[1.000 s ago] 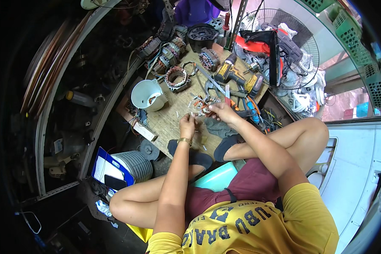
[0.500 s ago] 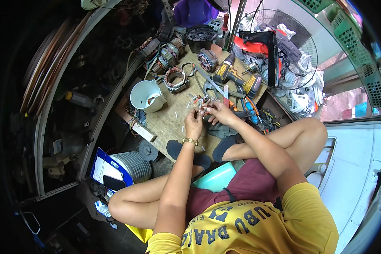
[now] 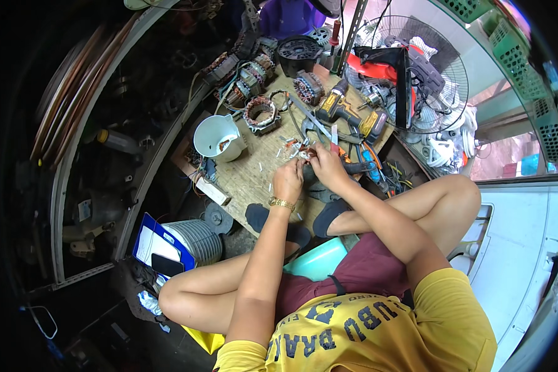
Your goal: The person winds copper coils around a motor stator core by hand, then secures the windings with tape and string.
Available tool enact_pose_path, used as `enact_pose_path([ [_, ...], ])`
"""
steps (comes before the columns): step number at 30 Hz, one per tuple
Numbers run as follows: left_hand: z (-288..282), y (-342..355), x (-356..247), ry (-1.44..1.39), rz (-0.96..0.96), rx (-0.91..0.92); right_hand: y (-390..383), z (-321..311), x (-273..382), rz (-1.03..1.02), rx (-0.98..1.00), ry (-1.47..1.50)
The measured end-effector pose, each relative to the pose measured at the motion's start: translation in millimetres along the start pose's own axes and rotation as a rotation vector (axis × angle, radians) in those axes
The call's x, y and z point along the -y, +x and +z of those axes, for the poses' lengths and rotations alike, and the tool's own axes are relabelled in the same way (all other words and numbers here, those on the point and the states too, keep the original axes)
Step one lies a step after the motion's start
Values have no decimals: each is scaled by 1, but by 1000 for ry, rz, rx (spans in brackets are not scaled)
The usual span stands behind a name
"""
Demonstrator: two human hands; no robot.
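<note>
My left hand (image 3: pixel 287 180) and my right hand (image 3: pixel 329 169) meet above the wooden board, fingertips pinched together. Between them pokes out the top of a small reddish-brown and white piece (image 3: pixel 305 152). Most of it is hidden by my fingers, so its kind does not show. Small white and reddish scraps (image 3: pixel 283 150) lie scattered on the board just beyond my left fingers. Close to my right hand stands a blade-like tool with a red handle (image 3: pixel 334 147). A dark tubular tool (image 3: pixel 358 167) lies beside that hand.
A white bucket (image 3: pixel 219 139) stands left on the wooden board (image 3: pixel 242 180). Beyond it are a copper-wound stator ring (image 3: pixel 261 115) and further motor cores (image 3: pixel 248 84). A yellow-black cordless drill (image 3: pixel 347 111) lies at right, near a fan guard (image 3: pixel 437 74). My feet rest at the board's near edge.
Both hands have turned slightly and drawn closer together, with the fingers covering more of the small piece. The whole view has shifted a little.
</note>
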State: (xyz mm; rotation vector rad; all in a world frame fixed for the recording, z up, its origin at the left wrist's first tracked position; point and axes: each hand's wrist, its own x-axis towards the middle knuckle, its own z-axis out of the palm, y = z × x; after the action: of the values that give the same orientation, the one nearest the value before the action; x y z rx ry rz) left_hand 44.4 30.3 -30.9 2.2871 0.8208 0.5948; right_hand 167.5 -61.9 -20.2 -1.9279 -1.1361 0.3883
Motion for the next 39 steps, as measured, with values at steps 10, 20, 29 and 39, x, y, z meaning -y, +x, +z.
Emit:
enact_pose_path([
  [10, 26, -22, 9, -1387, -696, 248, 10, -12, -15, 726, 422, 958],
  [20, 11, -17, 20, -1318, -781, 397, 1, 3, -10, 145, 200, 300],
  [29, 11, -25, 28, -493, -37, 54, 5, -4, -11, 820, 347, 835],
  [39, -9, -18, 32, -180, -184, 208, 6, 15, -17, 250, 216, 146],
])
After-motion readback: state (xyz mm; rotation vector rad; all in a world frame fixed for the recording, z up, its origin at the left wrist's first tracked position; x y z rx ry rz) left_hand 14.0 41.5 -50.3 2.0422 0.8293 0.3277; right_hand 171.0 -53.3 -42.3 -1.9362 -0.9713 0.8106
